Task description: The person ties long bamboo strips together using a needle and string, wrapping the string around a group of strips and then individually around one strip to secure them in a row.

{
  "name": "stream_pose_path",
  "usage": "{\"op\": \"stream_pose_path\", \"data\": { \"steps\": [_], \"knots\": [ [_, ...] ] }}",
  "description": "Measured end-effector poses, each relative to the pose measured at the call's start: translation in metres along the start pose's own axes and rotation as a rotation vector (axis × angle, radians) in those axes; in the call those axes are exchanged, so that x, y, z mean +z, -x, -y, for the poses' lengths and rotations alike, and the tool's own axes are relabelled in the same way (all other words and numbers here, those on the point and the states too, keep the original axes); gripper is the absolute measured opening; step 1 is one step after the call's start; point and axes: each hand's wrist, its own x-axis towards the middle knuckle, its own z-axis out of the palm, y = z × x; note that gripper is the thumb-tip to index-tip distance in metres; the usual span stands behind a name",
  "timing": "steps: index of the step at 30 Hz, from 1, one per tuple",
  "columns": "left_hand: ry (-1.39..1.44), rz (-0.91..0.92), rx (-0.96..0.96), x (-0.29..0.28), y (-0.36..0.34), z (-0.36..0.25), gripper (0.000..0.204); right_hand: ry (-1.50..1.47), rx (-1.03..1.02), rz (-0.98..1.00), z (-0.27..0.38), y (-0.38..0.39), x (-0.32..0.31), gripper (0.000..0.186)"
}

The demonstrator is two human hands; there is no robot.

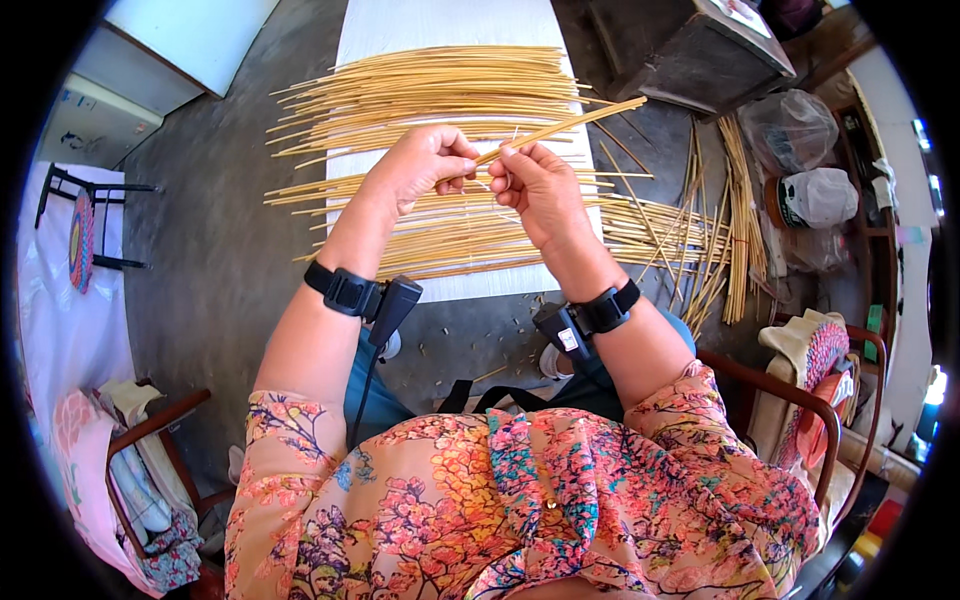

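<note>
Above the table, my left hand (425, 170) pinches the near end of a few yellow straw-like stalks (590, 117) held together. Close beside it, my right hand (542, 190) has its fingers closed around the same stalks, which point up and to the right. A thin white thread (515, 133) shows at the fingers; how it runs around the stalks is partly hidden. Beneath my hands, rows of similar stalks (450, 80) lie crosswise on a white table (440, 22). A nearer row of stalks (440, 245) seems to have a pale thread across it.
Loose stalks (690, 235) stick out past the table's right edge, beside an upright bundle (740, 260). A dark cabinet (690, 55) stands at the far right, near plastic bags (790, 130). A wooden-armed chair (825, 420) is at right, a black-framed stool (85, 225) at left.
</note>
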Motion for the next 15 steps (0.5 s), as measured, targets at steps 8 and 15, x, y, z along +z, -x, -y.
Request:
{"op": "stream_pose_path", "data": {
  "steps": [8,15],
  "knots": [
    [-0.083,-0.123,-0.011,0.012,0.003,-0.002,0.017,0.029,-0.019,-0.049,-0.003,0.000,-0.001,0.013],
    [-0.106,-0.135,-0.031,0.004,0.005,-0.004,0.017,-0.010,-0.117,-0.157,0.013,-0.007,-0.016,0.011]
  ]
}}
